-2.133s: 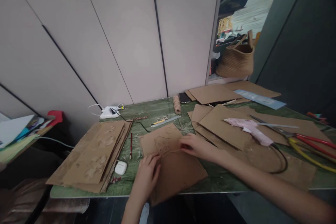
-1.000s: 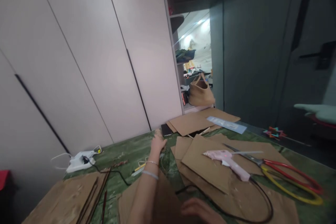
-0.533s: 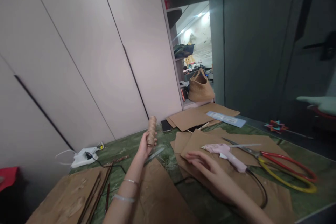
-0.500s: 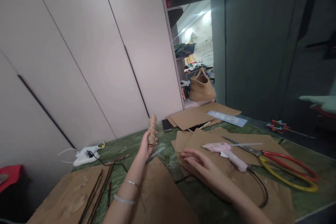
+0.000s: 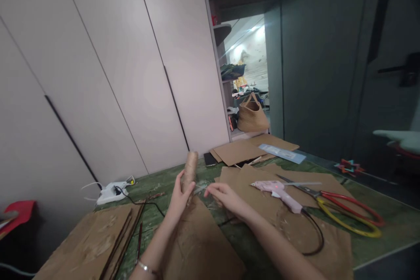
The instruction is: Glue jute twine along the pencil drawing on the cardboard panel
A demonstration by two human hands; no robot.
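A tall, narrow roll of brown twine (image 5: 190, 167) stands tilted in my left hand (image 5: 180, 194), whose fingers and thumb are wrapped round its lower part. Just to the right of the roll is my right hand (image 5: 225, 197), with the thumb and fingers drawn together in a pinch. Whatever lies between those fingertips is too small to make out. Below the hands lies a brown cardboard sheet (image 5: 205, 245) on the green tabletop (image 5: 170, 183). A pink glue gun (image 5: 278, 192) rests on cardboard to the right of my right hand.
Large scissors (image 5: 344, 210) with red and yellow handles lie at the right. Stacked cardboard (image 5: 88, 240) occupies the left front, near a white power strip (image 5: 113, 192). A dark phone (image 5: 209, 159), more cardboard (image 5: 236, 151) and a blue packet (image 5: 282, 153) are at the back.
My right hand has moved left towards the twine roll, and its fingers have gone from spread to pinched. My left hand still grips the roll, its thumb now across the front.
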